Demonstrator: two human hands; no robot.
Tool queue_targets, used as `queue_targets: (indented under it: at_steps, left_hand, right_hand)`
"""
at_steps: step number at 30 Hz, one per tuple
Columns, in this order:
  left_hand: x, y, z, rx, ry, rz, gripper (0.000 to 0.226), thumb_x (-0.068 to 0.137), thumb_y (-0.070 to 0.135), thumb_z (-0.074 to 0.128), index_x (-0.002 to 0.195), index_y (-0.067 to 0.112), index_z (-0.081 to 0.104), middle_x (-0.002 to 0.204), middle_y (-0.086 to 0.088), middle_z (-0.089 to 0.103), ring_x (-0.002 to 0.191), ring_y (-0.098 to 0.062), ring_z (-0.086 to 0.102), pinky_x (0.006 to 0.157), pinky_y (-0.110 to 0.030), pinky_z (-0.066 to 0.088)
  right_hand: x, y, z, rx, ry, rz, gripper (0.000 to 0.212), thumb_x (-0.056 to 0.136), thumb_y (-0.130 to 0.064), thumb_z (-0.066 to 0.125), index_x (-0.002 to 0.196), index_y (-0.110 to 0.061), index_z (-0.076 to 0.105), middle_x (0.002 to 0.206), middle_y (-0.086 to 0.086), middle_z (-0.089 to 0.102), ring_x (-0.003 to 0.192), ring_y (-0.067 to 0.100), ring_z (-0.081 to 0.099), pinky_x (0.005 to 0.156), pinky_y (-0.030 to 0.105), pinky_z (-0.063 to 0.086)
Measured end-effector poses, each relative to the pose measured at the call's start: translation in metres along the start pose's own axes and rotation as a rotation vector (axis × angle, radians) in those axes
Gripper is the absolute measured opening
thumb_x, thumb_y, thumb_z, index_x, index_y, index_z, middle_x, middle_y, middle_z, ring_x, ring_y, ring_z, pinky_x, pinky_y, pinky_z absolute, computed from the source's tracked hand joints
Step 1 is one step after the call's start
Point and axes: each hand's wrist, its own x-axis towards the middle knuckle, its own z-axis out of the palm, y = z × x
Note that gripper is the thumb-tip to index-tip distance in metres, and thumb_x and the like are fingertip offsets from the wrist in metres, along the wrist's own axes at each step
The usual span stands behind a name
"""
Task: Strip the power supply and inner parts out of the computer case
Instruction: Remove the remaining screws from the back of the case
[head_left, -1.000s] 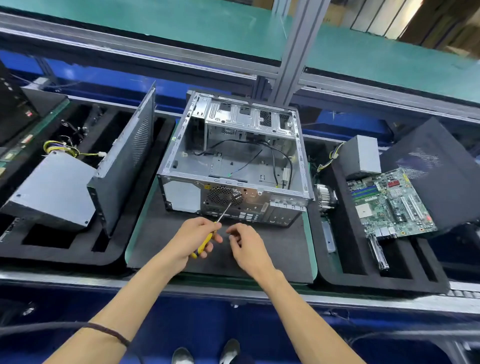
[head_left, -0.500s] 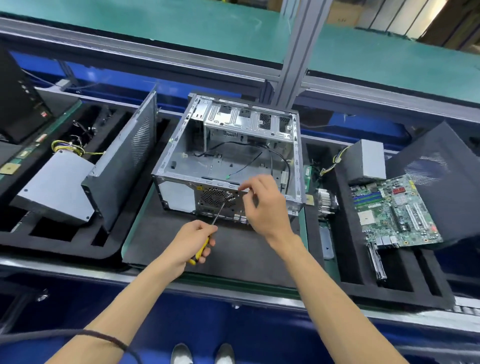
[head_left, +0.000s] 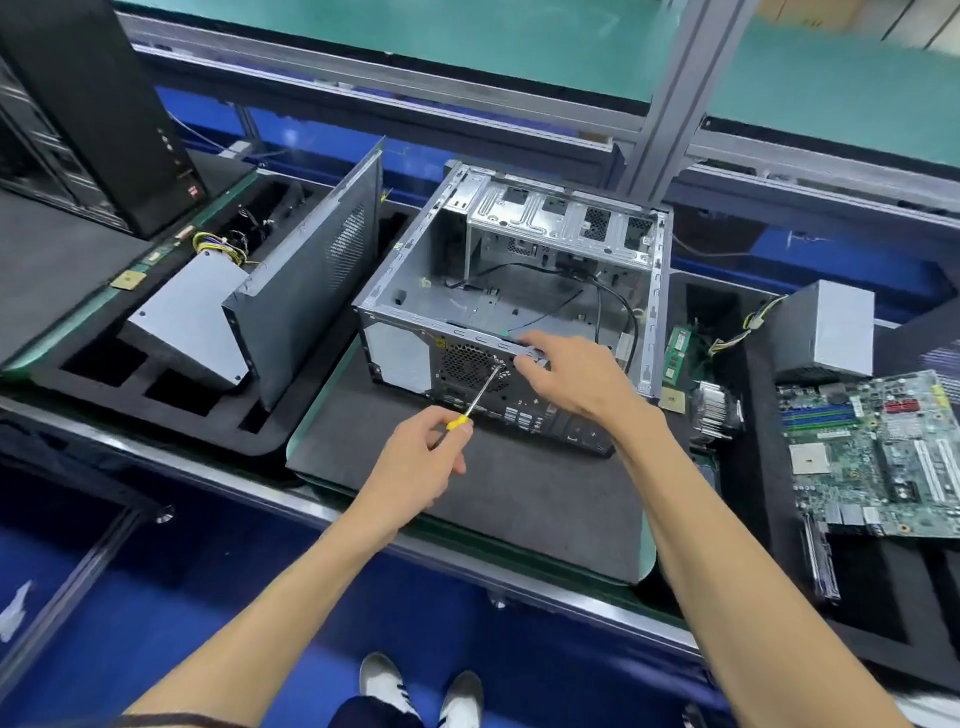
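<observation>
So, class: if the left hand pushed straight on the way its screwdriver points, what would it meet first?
Most likely the fan grille on the case's rear panel: the screwdriver in the left hand already has its tip at it, though depth is unclear.

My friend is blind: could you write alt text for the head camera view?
A person's left hand holds a yellow-handled screwdriver to the back of an open computer case, while the right hand rests on its top edge.
</observation>
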Motion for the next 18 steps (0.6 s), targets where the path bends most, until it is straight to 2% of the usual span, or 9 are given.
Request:
queue_targets:
  at_steps: [7, 12, 16, 18]
  left_hand:
    - [-0.006, 0.007, 0.008, 0.022, 0.030, 0.006, 0.014, 0.101, 0.036, 0.056, 0.097, 0.025, 0.065, 0.063, 0.005, 0.062, 0.040, -0.011, 0.035, 0.038, -0.021, 0.030]
    - [-0.005, 0.010, 0.011, 0.036, 0.026, -0.019, 0.014, 0.101, 0.034, 0.056, 0.101, 0.023, 0.064, 0.064, 0.004, 0.062, 0.042, -0.011, 0.036, 0.038, -0.021, 0.029]
    - [-0.003, 0.010, 0.013, 0.040, 0.034, -0.033, 0.014, 0.101, 0.035, 0.056, 0.102, 0.024, 0.064, 0.065, 0.005, 0.063, 0.040, -0.010, 0.037, 0.037, -0.019, 0.028]
    - [-0.002, 0.010, 0.014, 0.028, 0.034, -0.032, 0.014, 0.101, 0.036, 0.056, 0.101, 0.025, 0.064, 0.065, 0.005, 0.063, 0.040, -0.010, 0.036, 0.036, -0.019, 0.028]
  right_hand:
    - [-0.002, 0.008, -0.001, 0.010, -0.042, -0.029, 0.047, 0.104, -0.051, 0.034, 0.141, -0.030, 0.055, 0.125, 0.002, 0.071, 0.117, 0.029, 0.062, 0.091, 0.039, 0.046]
    - [-0.002, 0.009, 0.002, 0.015, -0.006, -0.078, 0.046, 0.103, -0.051, 0.033, 0.132, -0.028, 0.060, 0.124, -0.005, 0.068, 0.111, 0.025, 0.063, 0.083, 0.037, 0.046]
    - [-0.003, 0.011, 0.001, 0.026, -0.005, -0.058, 0.045, 0.104, -0.051, 0.035, 0.144, -0.036, 0.051, 0.128, -0.004, 0.069, 0.117, 0.025, 0.062, 0.087, 0.037, 0.046]
    - [-0.006, 0.010, 0.000, 0.049, 0.018, -0.078, 0.041, 0.105, -0.048, 0.037, 0.144, -0.043, 0.046, 0.119, -0.005, 0.072, 0.110, 0.024, 0.065, 0.082, 0.036, 0.045]
